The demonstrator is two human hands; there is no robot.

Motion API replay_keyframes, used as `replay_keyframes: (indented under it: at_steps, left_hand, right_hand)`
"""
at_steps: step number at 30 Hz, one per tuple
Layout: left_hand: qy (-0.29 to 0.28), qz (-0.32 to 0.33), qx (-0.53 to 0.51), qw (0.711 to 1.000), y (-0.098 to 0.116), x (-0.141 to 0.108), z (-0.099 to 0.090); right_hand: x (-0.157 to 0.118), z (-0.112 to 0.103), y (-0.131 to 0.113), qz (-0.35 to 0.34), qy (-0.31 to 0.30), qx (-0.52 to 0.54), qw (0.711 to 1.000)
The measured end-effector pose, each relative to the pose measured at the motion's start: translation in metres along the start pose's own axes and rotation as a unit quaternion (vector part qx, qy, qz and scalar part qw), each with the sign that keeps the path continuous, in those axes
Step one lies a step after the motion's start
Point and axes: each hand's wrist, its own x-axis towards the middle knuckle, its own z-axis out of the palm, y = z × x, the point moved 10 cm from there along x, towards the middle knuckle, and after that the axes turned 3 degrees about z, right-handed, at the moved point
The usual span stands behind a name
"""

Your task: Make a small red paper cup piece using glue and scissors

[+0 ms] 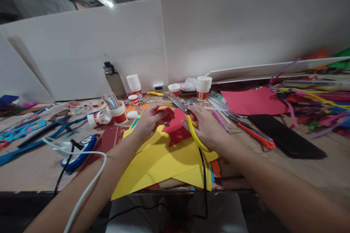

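Note:
My left hand [146,123] is closed on a small red curved piece with a gold pattern [165,114], which looks like part of a cut paper cup. My right hand [207,125] grips yellow-handled scissors [196,136], their blades parted and pointing up and left, close to the red piece but seemingly apart from it. Beneath both hands lie a sheet of red paper [177,134] with a cut edge and larger yellow sheets [158,164]. Part of the scissor handle is hidden by my fingers.
To the right are a box cutter [257,135], a black phone [287,136], red paper [251,102] and tangled colourful strips [322,105]. Stacked paper cups [203,88] stand behind. A cup of pens [118,113], blue power strip [79,154] and white cable [93,182] are left.

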Motion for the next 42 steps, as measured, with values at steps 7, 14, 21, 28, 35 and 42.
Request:
replay_keyframes:
  at_steps: [7,14,21,28,35,42]
  left_hand:
    - [0.072,0.039,0.076,0.994,0.003,0.003,-0.018]
    - [0.062,0.044,0.117,0.99,0.007,0.0,-0.011]
    - [0.021,0.012,0.083,0.996,-0.001,0.0,-0.003]
    - [0.048,0.02,-0.002,0.999,-0.005,0.002,-0.009]
    - [0.042,0.003,-0.005,0.999,-0.004,-0.001,-0.003]
    - [0.043,-0.003,-0.028,0.999,-0.004,-0.001,-0.004]
  right_hand:
    - [-0.002,0.008,0.006,0.004,-0.017,-0.023,1.0]
    - [-0.007,0.011,-0.004,-0.005,-0.041,-0.095,0.995]
    - [-0.008,0.011,-0.008,-0.018,-0.041,-0.119,0.992]
    - [-0.009,0.008,-0.012,-0.031,-0.033,-0.082,0.996]
    - [-0.008,0.006,-0.015,-0.033,-0.018,-0.067,0.997]
    - [-0.009,0.008,-0.014,-0.032,-0.032,-0.063,0.997]
